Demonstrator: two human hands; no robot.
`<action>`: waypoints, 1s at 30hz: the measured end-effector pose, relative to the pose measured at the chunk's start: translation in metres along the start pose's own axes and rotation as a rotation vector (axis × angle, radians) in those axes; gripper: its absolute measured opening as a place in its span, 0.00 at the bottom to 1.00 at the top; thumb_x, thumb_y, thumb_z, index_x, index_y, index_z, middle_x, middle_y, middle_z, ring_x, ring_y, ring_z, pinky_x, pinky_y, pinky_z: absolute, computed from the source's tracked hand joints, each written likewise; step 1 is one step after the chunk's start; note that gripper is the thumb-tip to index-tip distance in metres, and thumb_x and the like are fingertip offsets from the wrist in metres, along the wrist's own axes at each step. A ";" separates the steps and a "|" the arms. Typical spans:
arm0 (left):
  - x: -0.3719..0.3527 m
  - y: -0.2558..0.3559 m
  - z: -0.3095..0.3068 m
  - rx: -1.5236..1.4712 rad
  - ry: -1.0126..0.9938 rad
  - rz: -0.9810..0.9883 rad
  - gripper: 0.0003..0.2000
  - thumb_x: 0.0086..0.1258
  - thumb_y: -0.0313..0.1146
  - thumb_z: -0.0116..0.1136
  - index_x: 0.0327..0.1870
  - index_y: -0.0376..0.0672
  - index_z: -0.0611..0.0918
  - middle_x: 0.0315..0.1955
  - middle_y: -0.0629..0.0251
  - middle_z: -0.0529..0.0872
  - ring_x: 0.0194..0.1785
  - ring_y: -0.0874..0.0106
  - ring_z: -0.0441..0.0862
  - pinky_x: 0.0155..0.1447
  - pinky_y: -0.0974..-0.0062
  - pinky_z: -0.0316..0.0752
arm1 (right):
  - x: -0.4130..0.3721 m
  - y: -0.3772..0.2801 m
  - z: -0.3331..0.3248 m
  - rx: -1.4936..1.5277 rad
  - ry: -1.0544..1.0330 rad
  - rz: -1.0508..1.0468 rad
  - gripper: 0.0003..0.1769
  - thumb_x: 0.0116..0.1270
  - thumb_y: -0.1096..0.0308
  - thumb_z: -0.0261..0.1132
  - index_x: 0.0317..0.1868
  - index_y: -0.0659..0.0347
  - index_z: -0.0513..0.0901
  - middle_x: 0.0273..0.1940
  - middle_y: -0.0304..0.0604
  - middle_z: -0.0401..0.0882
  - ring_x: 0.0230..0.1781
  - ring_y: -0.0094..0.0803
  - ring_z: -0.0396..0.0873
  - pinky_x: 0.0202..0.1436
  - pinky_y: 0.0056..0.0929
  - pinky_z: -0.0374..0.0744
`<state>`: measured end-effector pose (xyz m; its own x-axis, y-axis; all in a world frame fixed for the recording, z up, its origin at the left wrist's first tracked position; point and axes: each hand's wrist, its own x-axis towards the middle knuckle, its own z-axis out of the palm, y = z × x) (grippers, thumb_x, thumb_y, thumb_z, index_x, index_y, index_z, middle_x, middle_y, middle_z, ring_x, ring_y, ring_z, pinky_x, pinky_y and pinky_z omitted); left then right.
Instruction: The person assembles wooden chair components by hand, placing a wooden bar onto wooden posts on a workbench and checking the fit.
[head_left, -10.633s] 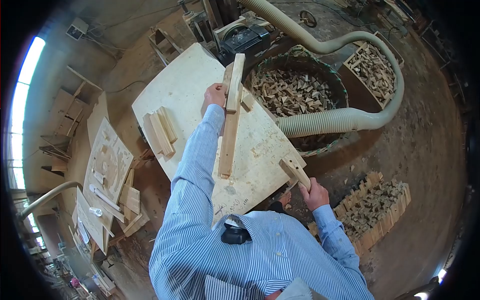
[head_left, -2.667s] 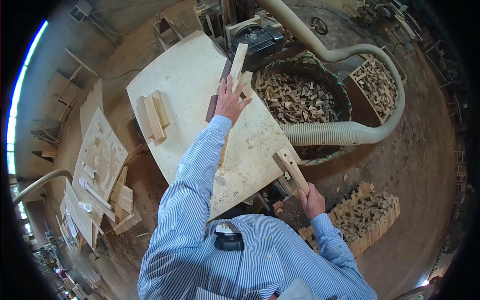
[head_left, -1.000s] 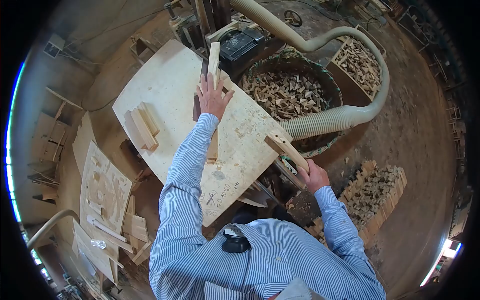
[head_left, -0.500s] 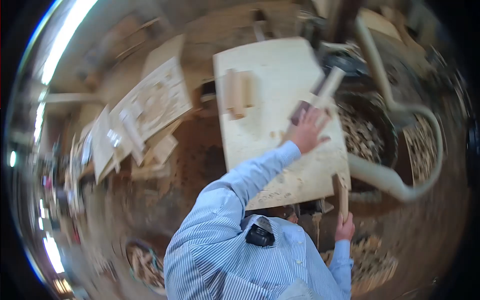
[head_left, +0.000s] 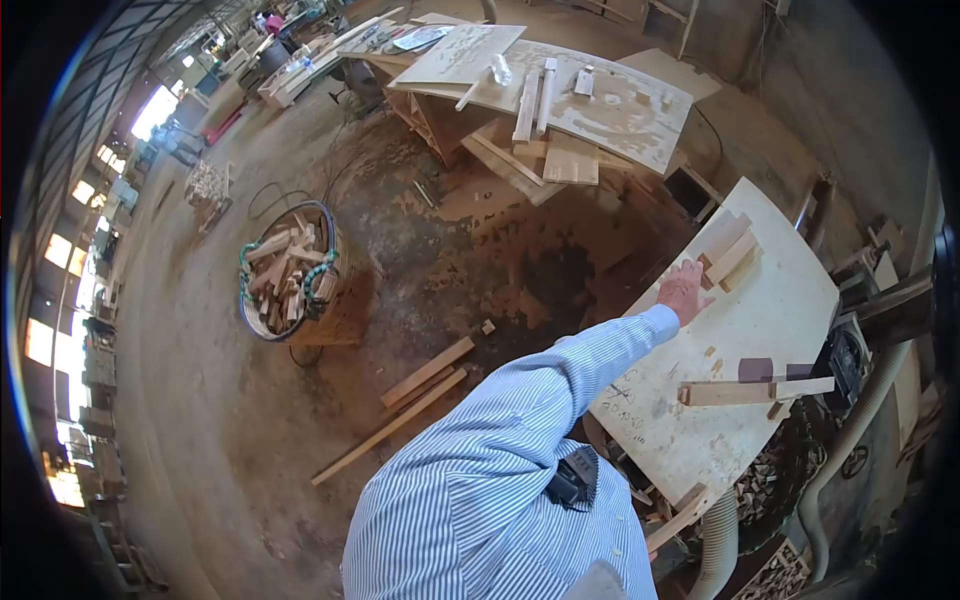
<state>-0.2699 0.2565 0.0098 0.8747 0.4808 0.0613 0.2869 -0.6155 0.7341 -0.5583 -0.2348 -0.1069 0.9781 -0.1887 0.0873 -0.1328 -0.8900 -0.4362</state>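
Observation:
My left hand (head_left: 682, 291) reaches across a pale board worktop (head_left: 690, 370), its fingers spread at the near end of several short wooden blocks (head_left: 733, 258) lying side by side. Whether the fingertips grip a block cannot be made out. Closer to my body, a longer wooden strip (head_left: 730, 393) lies across the board, with two dark flat patches (head_left: 756, 370) beside it. Another wooden piece (head_left: 680, 522) juts past the board's near corner, its lower end hidden by my shirt. My right hand is out of sight.
A ribbed hose (head_left: 718, 545) and a black machine part (head_left: 845, 365) border the board on the right. Behind stands a table (head_left: 630, 110) with panels and strips. Left are a basket of offcuts (head_left: 290, 270) and loose strips (head_left: 400, 415) on the floor.
The view has swung left. My left hand has left the long strip and moved to the short blocks. My right hand, earlier holding a wooden piece, has gone from view.

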 end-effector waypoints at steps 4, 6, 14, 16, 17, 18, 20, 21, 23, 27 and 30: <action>0.013 0.004 0.020 -0.010 -0.031 -0.049 0.41 0.69 0.49 0.77 0.76 0.35 0.70 0.65 0.46 0.78 0.70 0.48 0.77 0.72 0.51 0.77 | 0.018 -0.010 0.003 0.020 -0.068 -0.038 0.25 0.78 0.43 0.68 0.55 0.58 0.84 0.39 0.57 0.88 0.38 0.61 0.84 0.39 0.54 0.79; 0.014 0.009 0.030 0.099 -0.017 -0.025 0.40 0.69 0.49 0.77 0.75 0.35 0.70 0.62 0.47 0.79 0.68 0.49 0.80 0.70 0.52 0.80 | 0.019 -0.015 0.000 0.030 -0.099 -0.040 0.25 0.78 0.43 0.67 0.56 0.59 0.84 0.40 0.58 0.88 0.39 0.62 0.85 0.40 0.55 0.79; 0.028 0.005 0.036 0.054 0.044 -0.027 0.31 0.70 0.44 0.76 0.65 0.36 0.75 0.59 0.48 0.82 0.62 0.51 0.85 0.63 0.55 0.85 | 0.022 -0.057 0.017 0.108 -0.232 -0.033 0.26 0.80 0.44 0.65 0.57 0.61 0.82 0.41 0.63 0.88 0.41 0.67 0.85 0.43 0.58 0.80; 0.043 -0.005 0.051 0.104 0.066 -0.035 0.22 0.74 0.40 0.69 0.61 0.36 0.78 0.55 0.46 0.84 0.57 0.51 0.88 0.59 0.55 0.87 | 0.018 -0.065 0.017 0.124 -0.250 -0.009 0.26 0.80 0.44 0.64 0.58 0.61 0.81 0.41 0.64 0.88 0.42 0.68 0.85 0.43 0.58 0.80; 0.058 -0.019 0.071 0.124 0.046 -0.039 0.18 0.76 0.39 0.64 0.60 0.37 0.80 0.53 0.44 0.86 0.54 0.51 0.89 0.56 0.55 0.88 | 0.012 -0.064 0.010 0.122 -0.247 0.023 0.27 0.81 0.44 0.64 0.58 0.62 0.81 0.42 0.64 0.88 0.43 0.69 0.85 0.44 0.59 0.80; 0.071 -0.036 0.089 0.231 0.002 0.007 0.17 0.78 0.37 0.57 0.60 0.36 0.81 0.52 0.44 0.88 0.51 0.52 0.90 0.52 0.54 0.88 | 0.000 -0.058 -0.002 0.112 -0.228 0.079 0.27 0.81 0.44 0.64 0.58 0.62 0.81 0.42 0.65 0.88 0.43 0.69 0.85 0.44 0.59 0.80; 0.082 -0.060 0.096 0.242 0.004 0.101 0.22 0.78 0.44 0.61 0.63 0.35 0.81 0.54 0.48 0.89 0.54 0.53 0.89 0.58 0.54 0.85 | -0.040 -0.035 -0.029 0.086 -0.163 0.230 0.27 0.81 0.44 0.63 0.59 0.63 0.80 0.42 0.66 0.88 0.44 0.70 0.85 0.45 0.60 0.80; 0.085 -0.079 0.117 0.409 0.271 0.228 0.22 0.76 0.50 0.65 0.56 0.38 0.85 0.49 0.49 0.89 0.54 0.52 0.89 0.60 0.53 0.83 | -0.066 -0.020 -0.038 0.073 -0.129 0.315 0.27 0.82 0.44 0.63 0.59 0.63 0.80 0.42 0.67 0.88 0.44 0.71 0.85 0.45 0.60 0.80; 0.067 -0.050 0.055 0.113 0.150 0.135 0.22 0.72 0.56 0.68 0.42 0.43 0.90 0.43 0.54 0.89 0.48 0.52 0.89 0.51 0.52 0.84 | -0.062 -0.067 -0.064 0.181 -0.172 0.350 0.27 0.80 0.44 0.64 0.56 0.63 0.80 0.42 0.67 0.88 0.45 0.70 0.86 0.45 0.59 0.81; 0.062 -0.033 0.008 -0.370 0.014 -0.040 0.25 0.70 0.55 0.70 0.46 0.37 0.93 0.35 0.51 0.93 0.41 0.59 0.93 0.50 0.61 0.85 | -0.058 -0.095 -0.076 0.136 -0.141 0.382 0.25 0.81 0.46 0.65 0.54 0.63 0.80 0.42 0.66 0.88 0.45 0.69 0.87 0.45 0.59 0.81; 0.034 0.010 -0.009 -0.489 -0.123 -0.028 0.24 0.73 0.50 0.73 0.51 0.33 0.91 0.33 0.61 0.92 0.38 0.74 0.90 0.45 0.72 0.84 | -0.053 -0.099 -0.075 0.171 -0.138 0.405 0.25 0.81 0.46 0.64 0.55 0.63 0.80 0.42 0.66 0.88 0.45 0.69 0.86 0.46 0.59 0.81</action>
<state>-0.2405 0.2723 0.0249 0.9172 0.3979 -0.0214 0.1199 -0.2243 0.9671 -0.6090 -0.1681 -0.0010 0.8667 -0.4399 -0.2353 -0.4916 -0.6724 -0.5533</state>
